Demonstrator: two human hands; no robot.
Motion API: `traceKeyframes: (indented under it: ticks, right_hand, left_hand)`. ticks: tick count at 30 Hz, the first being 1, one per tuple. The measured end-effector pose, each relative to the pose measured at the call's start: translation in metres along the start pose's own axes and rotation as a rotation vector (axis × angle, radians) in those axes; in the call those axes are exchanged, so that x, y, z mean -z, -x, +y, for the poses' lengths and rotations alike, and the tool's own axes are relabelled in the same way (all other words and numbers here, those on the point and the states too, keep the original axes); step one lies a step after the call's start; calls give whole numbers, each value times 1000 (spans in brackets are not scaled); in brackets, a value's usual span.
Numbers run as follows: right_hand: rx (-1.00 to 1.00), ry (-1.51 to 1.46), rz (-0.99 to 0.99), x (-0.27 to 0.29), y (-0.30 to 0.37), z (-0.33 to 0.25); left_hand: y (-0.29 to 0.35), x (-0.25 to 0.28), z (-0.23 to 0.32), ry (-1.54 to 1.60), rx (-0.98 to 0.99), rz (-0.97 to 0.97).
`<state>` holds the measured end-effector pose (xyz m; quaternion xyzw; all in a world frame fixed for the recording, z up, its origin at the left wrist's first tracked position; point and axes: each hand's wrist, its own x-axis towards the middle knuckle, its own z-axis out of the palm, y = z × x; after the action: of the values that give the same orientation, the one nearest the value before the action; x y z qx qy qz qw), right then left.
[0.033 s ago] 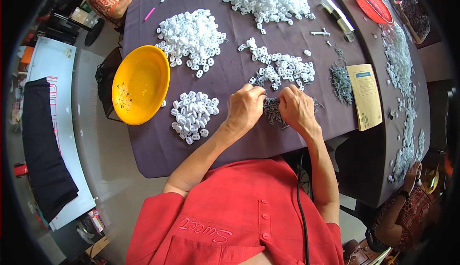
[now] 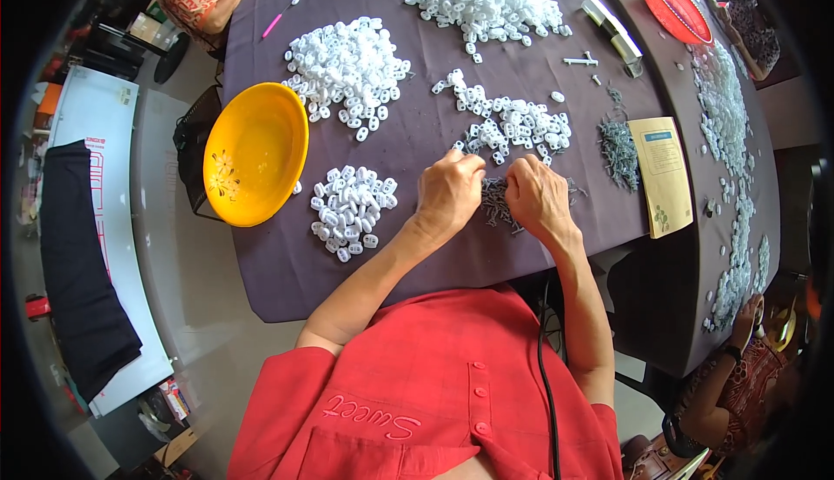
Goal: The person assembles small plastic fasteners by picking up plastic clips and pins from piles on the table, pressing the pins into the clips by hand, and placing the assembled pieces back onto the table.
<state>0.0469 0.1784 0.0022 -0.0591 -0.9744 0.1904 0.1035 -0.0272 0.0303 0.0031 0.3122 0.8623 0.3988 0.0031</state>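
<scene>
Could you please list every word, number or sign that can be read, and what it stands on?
I won't copy the wording, only locate it:
Red shirt: large stitched red lettering, legible.
White panel, partly under dark cloth: red lettering.
Tan packet: print, too small to read.
White pieces: any marks too small to read.

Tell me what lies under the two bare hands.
Part of a pile of grey, thin, metal-looking pieces shows between the left hand and right hand; what lies directly beneath them is covered.
</scene>
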Motion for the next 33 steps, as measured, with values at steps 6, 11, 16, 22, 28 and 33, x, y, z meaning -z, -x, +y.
traceKeyframes:
  ticks: [6,11,16,22,28,33]
  right_hand:
    - [-43,-77,33,4,5,4]
    - [13,-162,36,10,5,1]
    - [41,-75,-41,12,4,-4]
    - [-62,-247,-56,14,4,2]
    - [-183,-470,-26,12,5,10]
    - [-269,-631,-82,18,3,1]
  left_hand:
    - [-19,-28,8,-66,-8,-26]
    - [-21,-34,7,-117,40,-67]
    - [-22,-28,9,-108,52,-76]
    - [-22,-23,5,-77,5,-118]
    - [-17,-17,-2,262,76,-44]
    - [-6,-9,1,552,204,-262]
